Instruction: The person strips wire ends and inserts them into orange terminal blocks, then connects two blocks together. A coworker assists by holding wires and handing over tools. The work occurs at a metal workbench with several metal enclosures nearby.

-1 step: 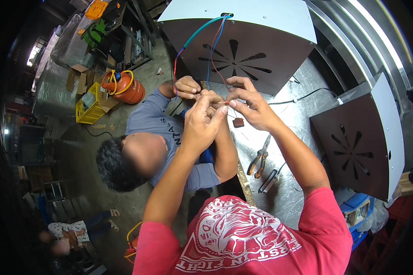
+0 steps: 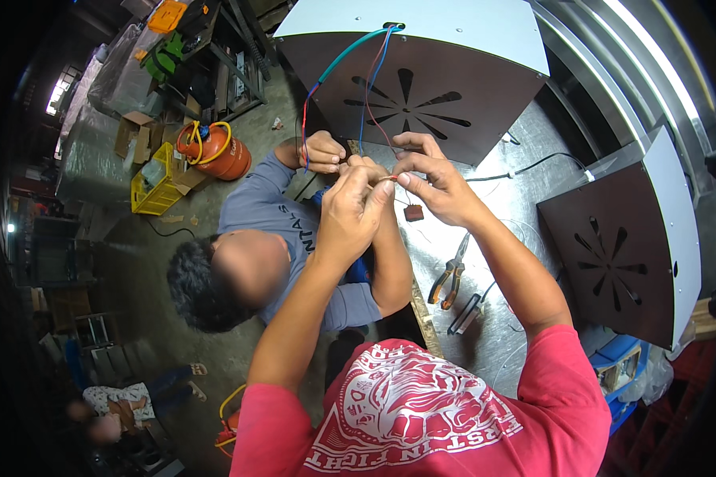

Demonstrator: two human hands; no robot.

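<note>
My left hand [image 2: 350, 203] and my right hand [image 2: 439, 184] meet in front of the dark box [image 2: 469, 95]. Both pinch a thin red wire [image 2: 394, 178] between thumb and fingertips. Red and blue wires [image 2: 384, 49] come out of a hole in the box's white top and run down toward the hands. A small dark red block [image 2: 414, 212] hangs on thin leads just below my fingers. A co-worker's hand [image 2: 324, 151] is close by at the left, near the end of a green-sleeved cable [image 2: 344, 57]. The co-worker's other hand is partly hidden behind my left hand.
Long-nose pliers [image 2: 451, 274] and a black tool [image 2: 465, 315] lie on the metal table [image 2: 485, 350]. A second vented box [image 2: 608, 254] stands at the right. The co-worker [image 2: 270, 215] leans in from the left. An orange gas cylinder [image 2: 223, 155] and yellow crate [image 2: 155, 187] stand beyond.
</note>
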